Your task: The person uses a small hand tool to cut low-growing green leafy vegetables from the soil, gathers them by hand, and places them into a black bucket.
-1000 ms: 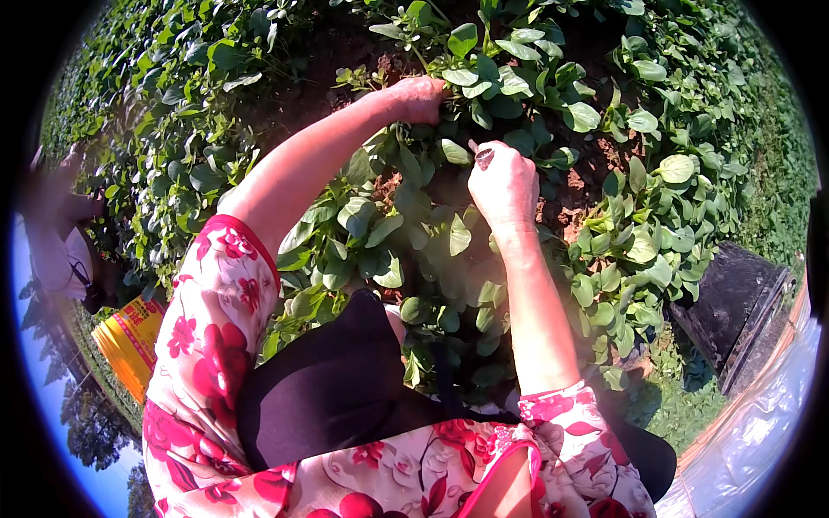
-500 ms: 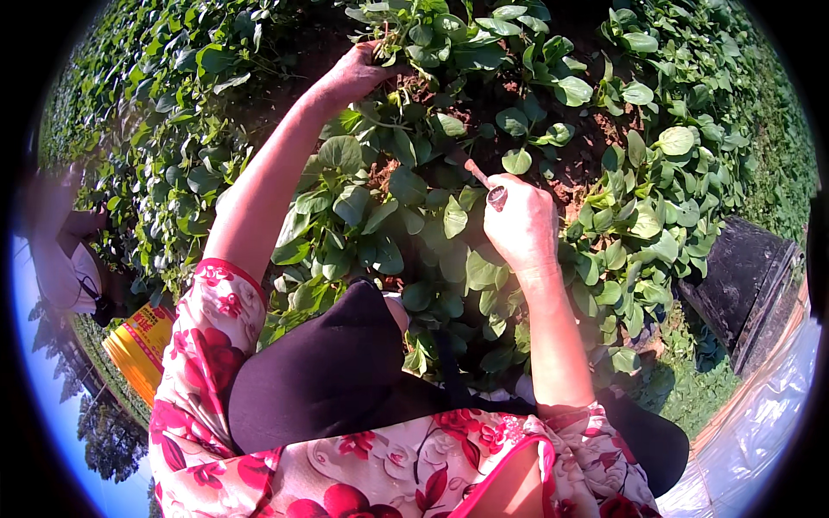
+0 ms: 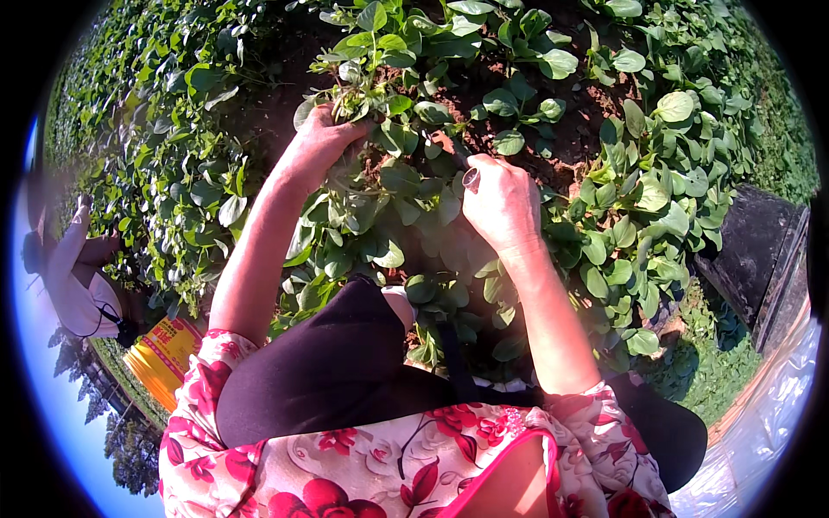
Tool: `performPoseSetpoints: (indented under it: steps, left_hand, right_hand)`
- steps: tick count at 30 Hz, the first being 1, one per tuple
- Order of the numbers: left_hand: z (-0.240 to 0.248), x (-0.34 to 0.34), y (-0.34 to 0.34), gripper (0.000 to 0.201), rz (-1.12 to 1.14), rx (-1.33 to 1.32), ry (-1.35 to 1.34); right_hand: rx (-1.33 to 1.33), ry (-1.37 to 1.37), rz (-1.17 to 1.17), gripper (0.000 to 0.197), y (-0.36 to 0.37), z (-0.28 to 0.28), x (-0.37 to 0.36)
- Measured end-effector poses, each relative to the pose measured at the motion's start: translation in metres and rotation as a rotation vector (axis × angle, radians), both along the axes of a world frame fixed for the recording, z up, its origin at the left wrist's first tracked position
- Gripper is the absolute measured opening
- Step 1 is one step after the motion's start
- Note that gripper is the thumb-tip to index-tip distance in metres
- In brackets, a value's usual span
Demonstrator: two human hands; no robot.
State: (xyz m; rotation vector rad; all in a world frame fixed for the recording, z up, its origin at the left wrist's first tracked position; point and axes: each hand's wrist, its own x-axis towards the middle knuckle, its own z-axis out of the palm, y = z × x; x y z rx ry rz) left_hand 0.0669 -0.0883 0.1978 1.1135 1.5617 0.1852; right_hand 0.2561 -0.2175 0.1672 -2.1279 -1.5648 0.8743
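My left hand (image 3: 326, 142) is closed around the base of a bunch of leafy green plants (image 3: 367, 82), whose leaves stick up beyond the fingers. In my right hand (image 3: 503, 205) is a short hand tool (image 3: 471, 179), gripped in a fist. The round end of its handle shows beside the thumb. Its narrow far part points toward the soil near the left hand, partly behind leaves, so I cannot tell its full shape. Broad-leaved green plants (image 3: 401, 181) grow in reddish soil (image 3: 561, 164) between and around both hands.
A black crate-like container (image 3: 751, 250) stands at the right, near shiny plastic sheeting (image 3: 751, 449). To the left are a yellow bucket (image 3: 160, 358) and another person (image 3: 78, 285) among the plants. Dense leaves (image 3: 173, 112) cover the far left. My bent knee (image 3: 319, 354) is close below the hands.
My left hand has come back toward me and slightly left with the plant bunch in its grip. The right hand has shifted a little left and away with the tool.
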Motion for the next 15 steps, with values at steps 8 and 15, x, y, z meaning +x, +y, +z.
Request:
performPoseSetpoints:
  steps: [8,15]
  left_hand:
    - [-0.037,-0.002,-0.028,0.019,0.253,-0.014,-0.209]
    - [-0.064,0.004,-0.048,0.020,0.327,0.037,-0.249]
  right_hand:
    - [0.144,0.034,0.025,0.023,0.016,0.000,-0.002]
    - [0.186,0.079,-0.071,0.018,0.029,-0.003,0.013]
